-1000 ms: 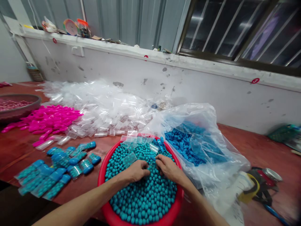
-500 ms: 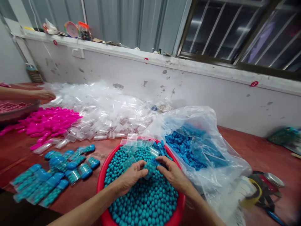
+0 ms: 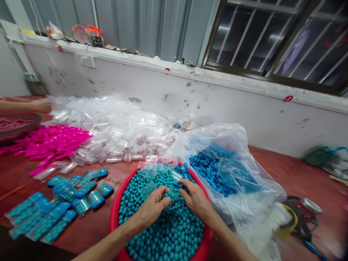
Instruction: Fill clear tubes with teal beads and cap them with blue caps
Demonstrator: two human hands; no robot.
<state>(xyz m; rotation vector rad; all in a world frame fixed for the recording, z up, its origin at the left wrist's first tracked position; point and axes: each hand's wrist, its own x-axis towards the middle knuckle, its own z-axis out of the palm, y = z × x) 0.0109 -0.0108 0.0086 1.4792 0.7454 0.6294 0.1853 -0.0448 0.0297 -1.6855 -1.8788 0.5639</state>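
Observation:
My left hand (image 3: pixel 153 206) is closed around a clear plastic case (image 3: pixel 172 198) with teal beads inside, above a red basin (image 3: pixel 115 214). Teal balls (image 3: pixel 165 232) fill that basin. Just to the right, my right hand (image 3: pixel 196 199) pinches a small blue cap (image 3: pixel 178 186) close to the case's upper end. Part of the case is covered by my fingers. Several loose clear cases (image 3: pixel 149 165) and a few blue caps (image 3: pixel 185 169) lie on the balls at the basin's far side.
Filled blue-capped cases (image 3: pixel 50 214) lie at left. Behind are a heap of clear cases (image 3: pixel 116 123) and pink caps (image 3: pixel 57 139). A plastic bag of blue caps (image 3: pixel 209 170) stands right of the basin. Another person's hand (image 3: pixel 40 106) is at far left, above a basin (image 3: pixel 27 127).
My right hand and the blue cap have moved slightly away from the filled case. The other person's hand has moved left. The view has shifted a little.

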